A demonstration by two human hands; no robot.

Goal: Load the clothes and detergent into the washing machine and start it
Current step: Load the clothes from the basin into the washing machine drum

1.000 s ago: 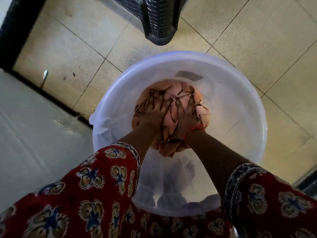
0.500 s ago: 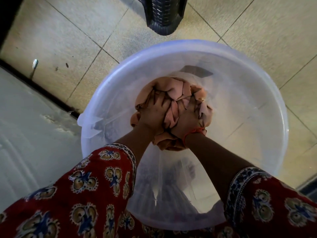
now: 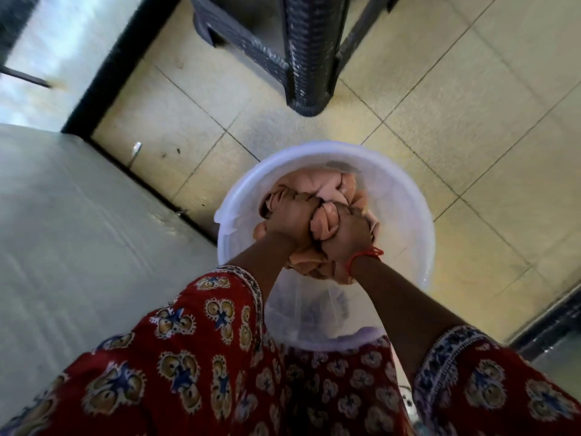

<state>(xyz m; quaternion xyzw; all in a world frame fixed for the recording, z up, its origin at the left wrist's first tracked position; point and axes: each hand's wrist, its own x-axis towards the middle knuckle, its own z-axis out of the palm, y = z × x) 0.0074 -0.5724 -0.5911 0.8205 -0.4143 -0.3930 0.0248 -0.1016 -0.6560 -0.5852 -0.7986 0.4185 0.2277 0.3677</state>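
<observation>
Both the left hand [image 3: 290, 220] and right hand [image 3: 344, 237] grip the bunched peach cloth [image 3: 317, 190] over the translucent tub [image 3: 408, 215]. The fingertips are buried in folds, and dark shapes under the tub are blurred.

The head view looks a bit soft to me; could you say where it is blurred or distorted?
Head view: motion blur smears the edges, worst on the dark chair and upper left; wide-angle bending curves the floor tiles; the left hand, right hand, peach cloth and tub stay fairly sharp.
</observation>
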